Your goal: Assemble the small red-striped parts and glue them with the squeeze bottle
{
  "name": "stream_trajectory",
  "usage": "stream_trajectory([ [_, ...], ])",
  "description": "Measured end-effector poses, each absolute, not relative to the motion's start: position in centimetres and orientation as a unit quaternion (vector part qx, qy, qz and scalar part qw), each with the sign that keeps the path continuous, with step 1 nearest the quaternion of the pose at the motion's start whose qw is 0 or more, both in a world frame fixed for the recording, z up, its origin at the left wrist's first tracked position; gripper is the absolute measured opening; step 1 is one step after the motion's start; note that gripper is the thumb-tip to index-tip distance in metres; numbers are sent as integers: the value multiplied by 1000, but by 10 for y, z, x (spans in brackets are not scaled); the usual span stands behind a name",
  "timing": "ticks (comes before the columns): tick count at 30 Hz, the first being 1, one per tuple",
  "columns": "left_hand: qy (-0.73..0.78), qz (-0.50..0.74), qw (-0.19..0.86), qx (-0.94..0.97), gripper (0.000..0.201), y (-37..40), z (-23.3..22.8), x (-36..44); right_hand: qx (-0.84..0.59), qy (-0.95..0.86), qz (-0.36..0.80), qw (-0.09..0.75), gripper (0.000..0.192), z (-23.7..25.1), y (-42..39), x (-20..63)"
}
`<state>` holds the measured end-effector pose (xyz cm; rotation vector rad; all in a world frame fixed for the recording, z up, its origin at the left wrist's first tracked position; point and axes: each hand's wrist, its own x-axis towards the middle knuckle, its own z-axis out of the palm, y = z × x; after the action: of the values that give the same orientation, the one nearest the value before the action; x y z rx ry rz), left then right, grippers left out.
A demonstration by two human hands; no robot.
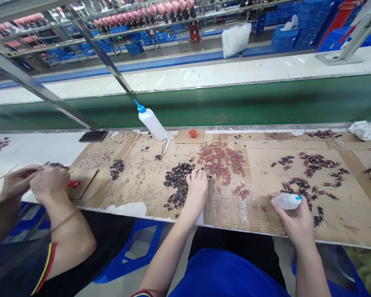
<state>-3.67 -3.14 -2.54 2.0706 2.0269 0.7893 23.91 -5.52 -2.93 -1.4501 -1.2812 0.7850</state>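
Head view, the only one here: the left hand [197, 186] is reaching into the middle of the frame, fingertips curled down and pinching at the edge where the heap of small dark, shiny parts [177, 183] is meeting the spread of small red-and-dark pieces [221, 160]. Whether it is actually gripping one piece is too small to tell.

Lower right of centre, the right hand [297, 220] is wrapping around a small translucent squeeze bottle with a blue tip [287, 201], holding it on its side, nozzle pointing right, just above the worn brown cardboard sheet [266, 214] covering the bench.

To do this picking well, my judgement is that the fingertips should be lifting one piece cleanly off the edge of the heap rather than digging into the middle, while the bottle is being kept level and unsqueezed so nothing is dripping onto the cardboard.

Upper centre, a larger white squeeze bottle with a blue nozzle [151, 121] is standing tilted, with a small red cap [192, 133] lying to its right. More scattered clusters of dark and red parts [312, 163] are lying at the right of the frame.

At the left edge, a co-worker's two hands [34, 181] are working close together over something small; a black flat phone-like slab [93, 136] is lying beyond them, near the green conveyor belt [235, 103].
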Motion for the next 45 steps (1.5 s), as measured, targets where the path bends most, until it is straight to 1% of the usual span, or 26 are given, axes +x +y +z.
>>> stream_trajectory([
  [3, 643, 255, 107, 714, 17, -48, -19, -22, -584, -470, 382, 540, 40, -28, -61, 235],
  [6, 592, 253, 132, 754, 13, -66, -20, -5, -575, -388, 384, 609, 39, -26, -63, 226],
  [8, 562, 258, 133, 774, 14, -76, -24, 4, -565, -327, 391, 649, 38, -24, -63, 218],
  [10, 548, 276, 124, 780, 16, -83, -29, 9, -555, -292, 409, 663, 37, -23, -64, 210],
  [13, 552, 310, 118, 765, 15, -87, -35, 10, -567, -306, 408, 646, 36, -24, -67, 200],
  [19, 578, 338, 180, 720, 20, -81, -38, 6, -632, -448, 266, 573, 32, -25, -75, 181],
  [22, 589, 340, 197, 706, 24, -79, -38, 6, -640, -506, 225, 534, 35, -28, -76, 175],
  [24, 593, 341, 200, 702, 24, -79, -37, 7, -640, -534, 209, 511, 37, -30, -75, 174],
  [31, 599, 339, 204, 696, 21, -80, -37, 7, -633, -571, 205, 482, 40, -31, -74, 176],
  [37, 603, 335, 209, 693, 19, -79, -36, 7, -636, -560, 190, 495, 37, -30, -74, 175],
  [41, 610, 326, 214, 690, 19, -78, -36, 7, -635, -543, 208, 508, 38, -27, -74, 174],
  [45, 612, 325, 212, 689, 18, -79, -37, 7, -630, -547, 235, 498, 39, -25, -72, 174],
])
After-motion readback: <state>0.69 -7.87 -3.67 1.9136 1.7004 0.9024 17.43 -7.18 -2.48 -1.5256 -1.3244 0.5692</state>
